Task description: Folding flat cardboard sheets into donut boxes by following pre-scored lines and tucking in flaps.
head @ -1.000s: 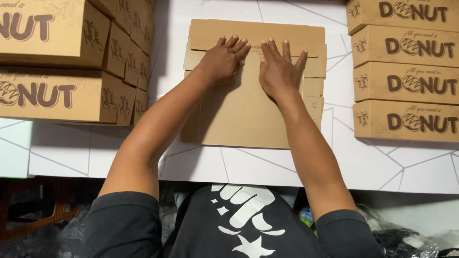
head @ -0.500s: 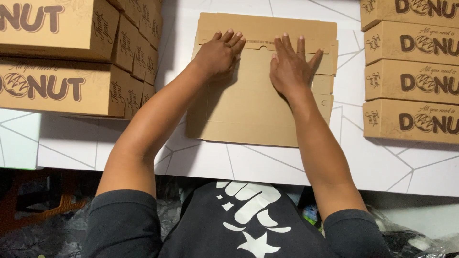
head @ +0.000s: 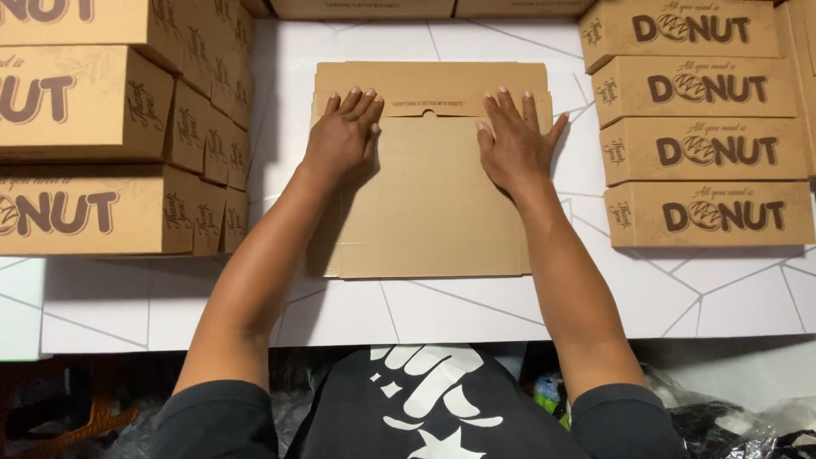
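While your forearms cover part of the flat cardboard box blank (head: 429,195), its lower left corner sits in the shadow of your left arm and its creases there are hard to make out. The stacks of folded brown boxes on the left (head: 110,144) run out of the picture at the left and top edges, and the stack of boxes on the right (head: 705,127) is cut off at the right edge. More box edges at the very top of the view show only as thin strips. Below the counter (head: 425,314) edge, dark bags and clutter lie in dim light and you cannot tell what they are.

The blank lies flat in the middle of the white counter with thin grey lines, between the two stacks and apart from both. It is plain brown, roughly square, with a narrower flap folded along its far edge, a small half-round notch in that flap's middle, and a line of small print you cannot read from here.

Your left hand (head: 342,136) lies palm down on the upper left part of the blank, its grip flat with fingers together. Your right hand (head: 512,144) lies palm down on the upper right part, fingers spread, thumb out toward the blank's right edge. Neither hand pinches anything.
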